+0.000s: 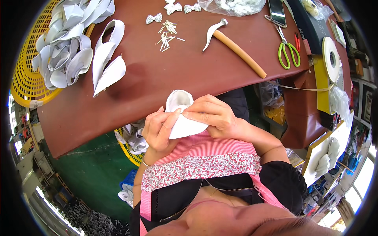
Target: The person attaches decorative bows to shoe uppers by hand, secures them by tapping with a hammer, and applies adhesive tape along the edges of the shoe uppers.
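Note:
A white shoe upper point(188, 129) is between my two hands, just off the near edge of the table and above my pink apron. My left hand point(158, 129) pinches it from the left side. From the right, my right hand point(215, 115) grips it too, and the fingertips of both hands meet near its middle. Whatever small part lies under those fingertips is hidden. Beyond them on the brown table point(165, 76) lies another white upper point(103, 63). Farther off are small glittery bows point(154, 18) and a loose pile of short pale strips point(167, 37).
A wooden-handled hammer point(240, 53) lies right of centre, with green-handled scissors point(288, 55) and a phone point(277, 13) farther right. At the left, a yellow basket point(26, 65) holds a heap of white uppers point(71, 47). A tape roll point(330, 59) stands on the right.

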Demonstrator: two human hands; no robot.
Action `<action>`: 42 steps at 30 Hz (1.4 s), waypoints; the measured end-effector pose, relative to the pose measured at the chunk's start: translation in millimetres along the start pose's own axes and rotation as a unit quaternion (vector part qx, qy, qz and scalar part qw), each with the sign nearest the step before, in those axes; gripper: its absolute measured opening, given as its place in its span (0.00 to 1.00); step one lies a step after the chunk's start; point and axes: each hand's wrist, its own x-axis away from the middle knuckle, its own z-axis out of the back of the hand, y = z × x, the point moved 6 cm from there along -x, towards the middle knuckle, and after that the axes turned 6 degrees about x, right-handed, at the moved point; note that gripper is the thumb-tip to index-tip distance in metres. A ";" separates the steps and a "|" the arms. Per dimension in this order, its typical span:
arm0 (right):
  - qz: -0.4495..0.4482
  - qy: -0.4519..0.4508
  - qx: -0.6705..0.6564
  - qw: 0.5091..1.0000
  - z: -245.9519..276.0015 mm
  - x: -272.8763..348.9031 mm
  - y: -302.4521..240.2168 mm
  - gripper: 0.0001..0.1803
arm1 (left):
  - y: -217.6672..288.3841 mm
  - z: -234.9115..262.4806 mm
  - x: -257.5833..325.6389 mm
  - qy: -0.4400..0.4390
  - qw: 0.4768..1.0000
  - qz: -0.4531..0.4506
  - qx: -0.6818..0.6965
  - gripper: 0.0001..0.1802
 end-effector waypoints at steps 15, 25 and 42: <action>0.061 0.034 0.083 0.994 13.1 -21.5 -8.1 0.27 | 10.6 33.4 -22.9 0.000 0.978 -0.145 -0.147 0.15; -0.160 0.092 0.486 0.854 96.7 5.6 119.2 0.27 | -93.6 -15.9 45.0 -0.188 0.975 0.025 -0.114 0.35; -0.233 -0.047 0.449 0.861 116.8 -12.7 164.5 0.25 | -105.3 1.2 -2.4 -0.061 0.763 0.385 0.516 0.40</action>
